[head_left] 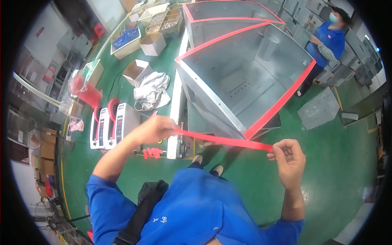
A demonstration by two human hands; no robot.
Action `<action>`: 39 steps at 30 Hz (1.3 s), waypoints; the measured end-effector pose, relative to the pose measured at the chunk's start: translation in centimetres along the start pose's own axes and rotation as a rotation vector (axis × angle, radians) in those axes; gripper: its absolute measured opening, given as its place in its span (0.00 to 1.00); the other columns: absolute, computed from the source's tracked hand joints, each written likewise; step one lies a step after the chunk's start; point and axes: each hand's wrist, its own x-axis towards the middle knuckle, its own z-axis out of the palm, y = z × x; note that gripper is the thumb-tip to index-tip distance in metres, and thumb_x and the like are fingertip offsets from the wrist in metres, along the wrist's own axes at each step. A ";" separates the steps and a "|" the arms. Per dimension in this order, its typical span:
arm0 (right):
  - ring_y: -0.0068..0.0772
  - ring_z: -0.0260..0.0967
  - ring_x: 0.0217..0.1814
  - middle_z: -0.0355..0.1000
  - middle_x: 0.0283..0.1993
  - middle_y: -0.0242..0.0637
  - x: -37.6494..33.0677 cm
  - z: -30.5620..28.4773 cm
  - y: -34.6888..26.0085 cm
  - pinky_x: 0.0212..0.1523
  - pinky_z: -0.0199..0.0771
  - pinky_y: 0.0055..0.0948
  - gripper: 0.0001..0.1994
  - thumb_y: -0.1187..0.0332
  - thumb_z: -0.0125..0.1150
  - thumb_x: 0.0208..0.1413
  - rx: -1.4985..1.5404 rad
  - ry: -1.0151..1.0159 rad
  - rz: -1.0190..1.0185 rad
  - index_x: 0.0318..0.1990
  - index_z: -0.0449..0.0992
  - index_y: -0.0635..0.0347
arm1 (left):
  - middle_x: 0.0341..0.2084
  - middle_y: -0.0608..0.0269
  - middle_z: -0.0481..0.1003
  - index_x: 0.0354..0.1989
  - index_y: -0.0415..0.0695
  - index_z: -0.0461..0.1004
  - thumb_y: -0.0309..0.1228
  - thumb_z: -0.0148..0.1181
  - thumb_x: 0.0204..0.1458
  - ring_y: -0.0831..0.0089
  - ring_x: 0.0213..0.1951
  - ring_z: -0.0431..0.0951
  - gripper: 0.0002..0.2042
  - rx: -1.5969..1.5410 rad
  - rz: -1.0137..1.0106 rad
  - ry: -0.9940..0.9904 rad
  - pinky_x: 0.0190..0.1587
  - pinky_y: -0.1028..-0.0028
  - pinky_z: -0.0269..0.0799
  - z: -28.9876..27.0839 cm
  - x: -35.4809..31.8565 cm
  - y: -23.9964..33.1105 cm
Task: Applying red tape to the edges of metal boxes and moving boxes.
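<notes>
A long strip of red tape (222,140) is stretched between my two hands in front of my chest. My left hand (157,128) pinches its left end, above the edge of the bench. The other end is between the thumb and fingers of my right hand (289,157), out over the floor. Just beyond the strip stands a large grey metal box (241,81), open toward me. Red tape lines its far and right rims, while its left rim (210,96) shows bare metal.
Two white tape dispensers (108,127), red tape scraps (153,152), a grey cloth (152,92) and cardboard boxes (153,43) occupy the green bench at left. A second taped metal box (232,11) stands behind. At right are a co-worker (330,41) and a grey panel (318,108).
</notes>
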 end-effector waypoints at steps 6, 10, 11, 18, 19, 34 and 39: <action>0.16 0.61 0.28 0.65 0.28 0.29 1.1 1.5 0.6 0.30 0.63 0.16 0.03 0.74 0.50 0.55 -0.018 0.053 -0.032 0.34 0.66 0.64 | 0.23 0.68 0.73 0.35 0.39 0.76 0.25 0.58 0.47 0.83 0.23 0.70 0.07 -0.234 -0.115 0.240 0.27 0.81 0.66 -4.9 2.4 -0.3; 0.12 0.57 0.27 0.63 0.27 0.26 2.4 1.9 0.2 0.28 0.59 0.14 0.02 0.74 0.51 0.55 -0.051 0.031 -0.006 0.34 0.66 0.62 | 0.18 0.71 0.70 0.32 0.39 0.76 0.26 0.59 0.47 0.84 0.21 0.67 0.06 -0.307 -0.131 0.291 0.24 0.83 0.64 -6.9 3.9 -1.2; 0.12 0.57 0.27 0.62 0.27 0.25 2.6 2.2 0.1 0.27 0.58 0.14 0.02 0.74 0.51 0.55 -0.029 0.031 0.009 0.34 0.66 0.62 | 0.17 0.70 0.69 0.31 0.38 0.75 0.26 0.60 0.46 0.84 0.20 0.67 0.05 -0.371 -0.192 0.328 0.24 0.83 0.63 -7.2 4.4 -1.2; 0.15 0.63 0.26 0.66 0.28 0.29 3.8 3.1 0.2 0.26 0.64 0.15 0.05 0.73 0.54 0.53 0.122 -0.001 0.178 0.34 0.67 0.63 | 0.18 0.66 0.70 0.27 0.40 0.70 0.26 0.60 0.45 0.82 0.20 0.67 0.06 -0.804 -0.208 0.480 0.24 0.82 0.61 -8.4 7.0 -4.3; 0.15 0.63 0.26 0.67 0.29 0.30 3.8 3.1 0.3 0.26 0.65 0.15 0.05 0.73 0.54 0.53 0.127 -0.013 0.203 0.35 0.67 0.63 | 0.19 0.67 0.70 0.28 0.40 0.69 0.27 0.60 0.46 0.82 0.20 0.67 0.06 -0.819 -0.216 0.489 0.23 0.83 0.60 -8.5 7.4 -4.4; 0.20 0.66 0.27 0.71 0.25 0.33 4.8 3.4 -1.4 0.30 0.66 0.22 0.08 0.68 0.57 0.47 -0.240 -0.158 0.391 0.29 0.73 0.65 | 0.19 0.67 0.71 0.30 0.38 0.73 0.29 0.59 0.47 0.83 0.19 0.65 0.07 -0.689 -0.178 0.485 0.22 0.83 0.58 -10.4 11.2 -8.7; 0.20 0.66 0.25 0.71 0.23 0.33 4.9 3.4 -1.0 0.28 0.67 0.21 0.08 0.68 0.58 0.46 -0.226 -0.157 0.405 0.28 0.73 0.66 | 0.19 0.67 0.71 0.29 0.38 0.74 0.29 0.59 0.47 0.83 0.19 0.64 0.07 -0.650 -0.176 0.482 0.22 0.84 0.57 -9.9 12.1 -8.3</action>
